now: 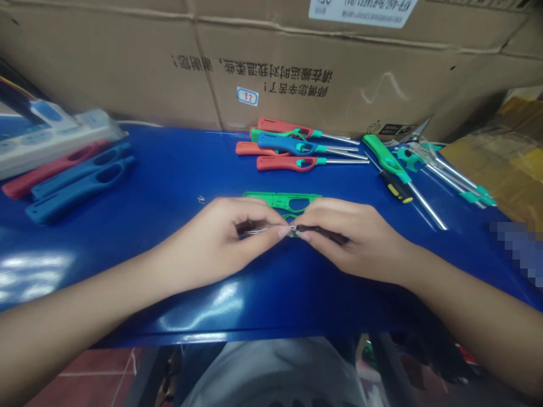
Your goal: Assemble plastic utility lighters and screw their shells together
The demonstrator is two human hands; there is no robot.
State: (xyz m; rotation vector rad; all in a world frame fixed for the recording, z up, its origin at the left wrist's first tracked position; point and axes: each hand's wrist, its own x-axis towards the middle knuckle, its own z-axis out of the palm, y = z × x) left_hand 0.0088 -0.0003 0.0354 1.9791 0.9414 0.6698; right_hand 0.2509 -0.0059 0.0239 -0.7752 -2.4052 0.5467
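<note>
Both my hands meet at the middle of the blue table [169,186]. My left hand [229,234] is closed, pinching a thin metal rod that points right. My right hand [348,237] is closed on a dark slim part, its tip touching the rod's end. Just behind my fingers lies a green lighter shell [282,200], flat on the table.
A pile of red, blue and green long-nosed lighters [297,150] lies behind. A green and black screwdriver [392,172] and more teal-tipped metal tubes [449,175] are at right. Red and blue shells [76,178] lie at left. Cardboard boxes [297,68] wall off the back.
</note>
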